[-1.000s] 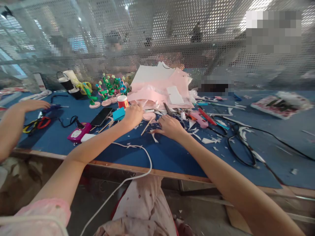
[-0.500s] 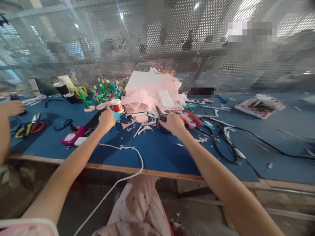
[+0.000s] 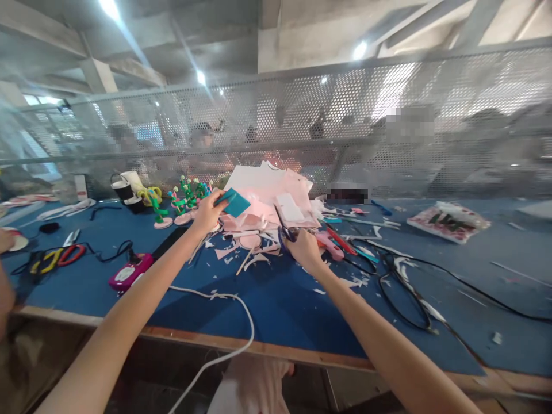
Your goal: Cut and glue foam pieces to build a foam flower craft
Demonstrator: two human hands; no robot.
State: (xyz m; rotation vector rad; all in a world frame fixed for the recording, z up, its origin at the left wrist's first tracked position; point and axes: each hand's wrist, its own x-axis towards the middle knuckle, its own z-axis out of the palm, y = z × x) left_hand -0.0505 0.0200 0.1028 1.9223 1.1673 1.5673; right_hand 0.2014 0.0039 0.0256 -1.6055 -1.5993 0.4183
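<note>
Between the fingers of my left hand (image 3: 209, 211) is a small flat teal sheet (image 3: 237, 203), raised above the table and tilted. My right hand (image 3: 304, 249) is closed around the dark handles of a pair of scissors (image 3: 283, 231), whose blades point up and away from me. Behind both hands lies a heap of pink and white sheets (image 3: 263, 187). Cut scraps and a pink disc (image 3: 250, 242) lie just in front of that heap. A pink glue gun (image 3: 330, 246) sits right of my right hand.
Green wrapped plant models (image 3: 185, 198) stand left of the heap. A purple box (image 3: 129, 273) with a white cable (image 3: 241, 299) lies nearer. Red and yellow-handled scissors (image 3: 71, 255) are further left, beside another person's hand (image 3: 6, 240). Black cords (image 3: 457, 282) cross the right side.
My left hand has lifted the teal sheet from the table and moved it right, toward the heap. My right hand has raised the scissors slightly. The view has tilted upward.
</note>
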